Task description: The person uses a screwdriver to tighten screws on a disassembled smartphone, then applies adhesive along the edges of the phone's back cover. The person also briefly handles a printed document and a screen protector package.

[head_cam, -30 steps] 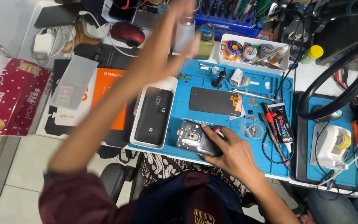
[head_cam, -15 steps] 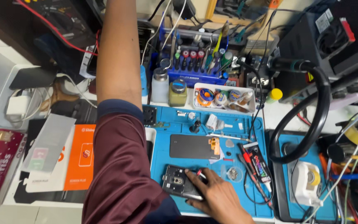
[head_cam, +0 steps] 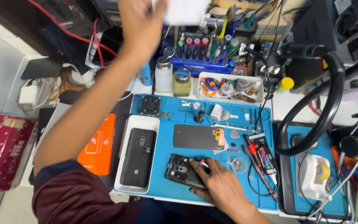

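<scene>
My right hand [head_cam: 218,184] lies flat on the blue work mat [head_cam: 166,188], pressing down on an opened dark phone [head_cam: 183,171] with its inner parts showing. High at the back of the bench, my left hand [head_cam: 139,25] is raised and holds a white box-like object [head_cam: 184,10], blurred at the frame's top edge. A separated dark phone panel [head_cam: 197,137] lies on the mat just beyond the opened phone. To the left, a black phone [head_cam: 137,157] rests face down in a white tray [head_cam: 123,182].
Orange box [head_cam: 98,145] lies left of the tray. A screwdriver rack [head_cam: 197,52], two small bottles [head_cam: 171,76] and a white bin of tape rolls [head_cam: 231,87] line the back. A black flexible hose [head_cam: 324,103] loops at the right, beside tubes and tweezers [head_cam: 262,155].
My left arm has pulled back from the far shelf with a white object in hand. The view has tilted down a little; my right hand stays on the opened phone.
</scene>
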